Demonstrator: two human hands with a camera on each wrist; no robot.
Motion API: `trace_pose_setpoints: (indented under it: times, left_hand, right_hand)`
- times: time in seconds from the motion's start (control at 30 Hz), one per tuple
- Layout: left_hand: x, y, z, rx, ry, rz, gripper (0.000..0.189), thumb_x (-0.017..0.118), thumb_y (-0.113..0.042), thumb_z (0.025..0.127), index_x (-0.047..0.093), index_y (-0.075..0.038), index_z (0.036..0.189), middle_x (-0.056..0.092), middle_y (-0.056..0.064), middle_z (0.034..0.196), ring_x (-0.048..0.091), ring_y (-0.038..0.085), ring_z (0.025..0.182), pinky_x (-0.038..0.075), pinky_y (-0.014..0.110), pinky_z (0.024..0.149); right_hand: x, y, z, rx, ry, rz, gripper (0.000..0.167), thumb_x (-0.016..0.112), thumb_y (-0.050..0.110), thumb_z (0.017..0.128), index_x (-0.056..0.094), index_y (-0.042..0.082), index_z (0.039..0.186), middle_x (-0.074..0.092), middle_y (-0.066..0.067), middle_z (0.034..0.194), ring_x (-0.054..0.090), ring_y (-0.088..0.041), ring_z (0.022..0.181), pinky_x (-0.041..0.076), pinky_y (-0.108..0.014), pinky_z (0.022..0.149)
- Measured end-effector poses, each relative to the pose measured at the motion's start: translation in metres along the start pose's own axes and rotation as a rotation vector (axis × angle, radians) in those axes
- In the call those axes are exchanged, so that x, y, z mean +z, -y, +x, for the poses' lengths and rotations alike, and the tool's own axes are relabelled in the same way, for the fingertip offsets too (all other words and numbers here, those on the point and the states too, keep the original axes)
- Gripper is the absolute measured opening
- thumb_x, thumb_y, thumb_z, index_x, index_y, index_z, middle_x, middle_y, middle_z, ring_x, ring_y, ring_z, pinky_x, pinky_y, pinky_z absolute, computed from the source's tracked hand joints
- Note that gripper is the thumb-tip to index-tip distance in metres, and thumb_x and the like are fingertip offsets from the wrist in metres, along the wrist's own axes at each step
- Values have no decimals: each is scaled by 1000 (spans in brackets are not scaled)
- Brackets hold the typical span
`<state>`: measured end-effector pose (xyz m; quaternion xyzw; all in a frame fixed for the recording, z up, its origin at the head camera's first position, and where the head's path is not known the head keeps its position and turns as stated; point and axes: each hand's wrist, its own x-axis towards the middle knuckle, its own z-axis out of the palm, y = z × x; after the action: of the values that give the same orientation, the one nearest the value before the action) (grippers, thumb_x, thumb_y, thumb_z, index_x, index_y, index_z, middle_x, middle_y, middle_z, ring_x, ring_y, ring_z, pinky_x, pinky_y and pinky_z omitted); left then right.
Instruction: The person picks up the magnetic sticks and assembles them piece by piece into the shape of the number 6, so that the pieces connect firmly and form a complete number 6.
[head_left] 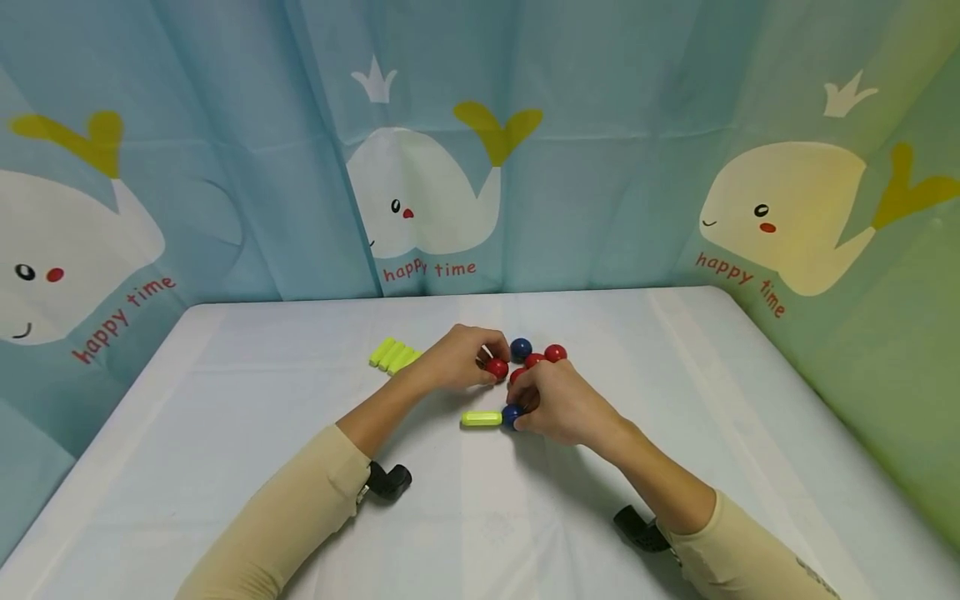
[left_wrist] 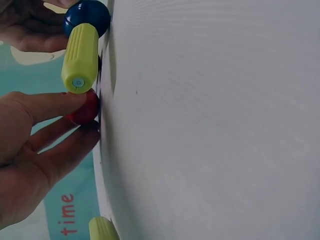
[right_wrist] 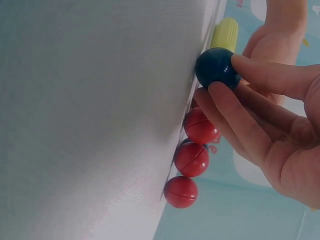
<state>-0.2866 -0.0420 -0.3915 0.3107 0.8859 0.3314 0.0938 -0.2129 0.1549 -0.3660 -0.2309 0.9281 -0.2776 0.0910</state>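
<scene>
My left hand (head_left: 461, 358) pinches a red ball (head_left: 497, 369) between thumb and fingers, low over the table. Closer to me, my right hand (head_left: 562, 402) holds a blue ball (right_wrist: 218, 69) by thumb and fingertips. A yellow-green ribbed stick (head_left: 482, 418) joins that blue ball and points left; its free end (left_wrist: 78, 82) shows in the left wrist view. Beyond the right hand sit several red balls (head_left: 556, 352) and another blue ball (head_left: 521, 349). Part of this cluster is hidden by the right hand in the head view.
Several yellow-green sticks (head_left: 392, 354) lie side by side left of the left hand, partly covered by its wrist. A white cloth covers the table (head_left: 300, 467). Behind it hangs a blue-green curtain (head_left: 600, 167) printed with whales.
</scene>
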Motion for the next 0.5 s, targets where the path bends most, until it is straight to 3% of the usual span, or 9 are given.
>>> trace_pose_setpoints:
  times: [0.5]
  left_hand:
    - [-11, 5, -42, -86, -32, -48, 22, 82, -4, 87, 74, -15, 105, 74, -1, 105, 72, 13, 98, 60, 25, 85]
  right_hand:
    - [-1, 0, 0, -9, -1, -18, 18, 89, 2, 78, 79, 6, 93, 73, 0, 82, 65, -10, 76, 58, -25, 70]
